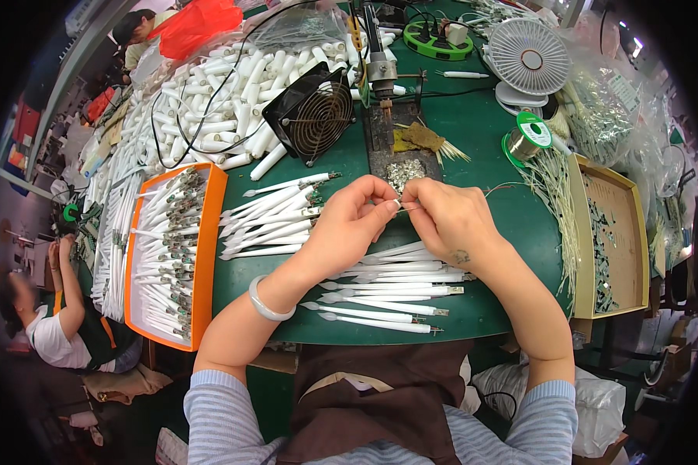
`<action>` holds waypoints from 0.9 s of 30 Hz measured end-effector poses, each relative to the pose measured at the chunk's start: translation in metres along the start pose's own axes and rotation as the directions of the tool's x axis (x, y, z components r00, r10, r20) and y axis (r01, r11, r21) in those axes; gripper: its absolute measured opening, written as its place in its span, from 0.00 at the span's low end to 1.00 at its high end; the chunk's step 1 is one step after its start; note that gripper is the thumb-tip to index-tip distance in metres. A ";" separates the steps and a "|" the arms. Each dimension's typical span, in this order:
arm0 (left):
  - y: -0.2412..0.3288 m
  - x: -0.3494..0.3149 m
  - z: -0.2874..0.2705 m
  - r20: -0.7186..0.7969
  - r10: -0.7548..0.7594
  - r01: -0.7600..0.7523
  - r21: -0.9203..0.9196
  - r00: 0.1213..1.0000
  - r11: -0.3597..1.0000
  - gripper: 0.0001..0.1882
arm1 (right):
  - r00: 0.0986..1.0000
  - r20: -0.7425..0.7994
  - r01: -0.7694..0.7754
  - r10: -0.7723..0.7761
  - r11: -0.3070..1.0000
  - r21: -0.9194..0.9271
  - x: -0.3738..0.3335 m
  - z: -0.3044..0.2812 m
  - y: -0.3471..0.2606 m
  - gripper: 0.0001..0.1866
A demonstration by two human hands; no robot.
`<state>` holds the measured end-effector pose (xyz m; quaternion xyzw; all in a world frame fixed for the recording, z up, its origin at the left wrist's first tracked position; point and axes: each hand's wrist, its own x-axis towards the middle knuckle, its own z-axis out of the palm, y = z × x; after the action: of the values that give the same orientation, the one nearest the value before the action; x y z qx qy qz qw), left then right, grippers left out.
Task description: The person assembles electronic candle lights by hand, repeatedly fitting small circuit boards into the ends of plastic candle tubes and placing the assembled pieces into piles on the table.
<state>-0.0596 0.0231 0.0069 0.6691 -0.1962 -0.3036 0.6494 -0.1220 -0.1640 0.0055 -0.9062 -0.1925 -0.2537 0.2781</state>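
In front of the soldering stand, my left hand (pixel 355 221) and my right hand (pixel 451 219) meet with fingertips nearly touching. My left thumb and forefinger pinch a small white piece (pixel 398 204), mostly covered by the fingers. Between my right thumb and forefinger is a thin wire (pixel 411 207); another fine wire (pixel 500 187) trails out past that hand. Beneath my wrists lies a row of white candle-shaped sticks (pixel 388 306) with pointed tips and metal-ended bases. A second group of these sticks (pixel 267 221) lies left of my left hand.
An orange box (pixel 213 256) of sticks stands left, before a heap of white tubes (pixel 209 116). A black fan (pixel 310 116) and soldering stand (pixel 381 70) rise ahead. Right are a solder spool (pixel 523 141), white fan (pixel 529 58), wire bundles (pixel 554 201) and a cardboard tray (pixel 628 256).
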 end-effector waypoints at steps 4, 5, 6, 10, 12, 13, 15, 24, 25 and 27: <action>-0.006 0.002 -0.003 -0.015 0.074 -0.072 0.117 0.997 0.991 0.07 | 1.000 -0.016 -0.016 0.017 1.000 0.017 0.000 0.002 -0.003 0.06; -0.006 0.002 -0.003 -0.014 0.074 -0.072 0.116 0.997 0.991 0.07 | 1.000 -0.015 -0.017 0.017 1.000 0.016 0.000 0.002 -0.004 0.06; -0.007 0.002 -0.002 -0.025 0.164 -0.156 0.199 0.986 0.968 0.07 | 1.000 -0.014 -0.027 0.027 0.999 0.020 0.000 0.002 -0.004 0.06; -0.011 0.003 0.003 -0.056 0.399 -0.344 0.407 0.915 0.846 0.07 | 0.999 -0.001 -0.047 0.047 0.999 0.022 0.000 0.002 -0.004 0.05; -0.010 0.002 0.002 -0.051 0.396 -0.343 0.406 0.917 0.847 0.07 | 0.999 -0.003 -0.038 0.038 0.999 0.018 0.000 0.001 -0.004 0.05; -0.010 0.002 0.002 -0.045 0.393 -0.343 0.404 0.918 0.848 0.08 | 1.000 -0.005 -0.029 0.029 0.999 0.013 0.000 0.001 -0.004 0.05; -0.007 0.002 0.002 -0.049 0.360 -0.319 0.362 0.932 0.876 0.07 | 1.000 -0.011 -0.013 0.013 1.000 0.002 0.000 0.001 -0.002 0.06; 0.001 0.007 -0.011 0.077 0.055 -0.052 -0.038 0.996 0.998 0.05 | 0.991 -0.074 0.112 -0.112 0.994 -0.003 0.003 0.000 0.001 0.08; 0.001 0.008 -0.011 0.083 0.034 -0.032 -0.022 0.996 0.999 0.04 | 0.990 -0.083 0.116 -0.115 0.993 0.005 0.003 0.001 0.001 0.08; 0.003 0.008 -0.010 0.077 0.041 -0.038 -0.036 0.996 0.999 0.04 | 0.989 -0.109 0.108 -0.103 0.993 0.039 0.003 0.003 0.002 0.08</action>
<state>-0.0463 0.0254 0.0080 0.6415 -0.2293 -0.3200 0.6584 -0.1173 -0.1635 0.0042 -0.8735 -0.2306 -0.3118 0.2945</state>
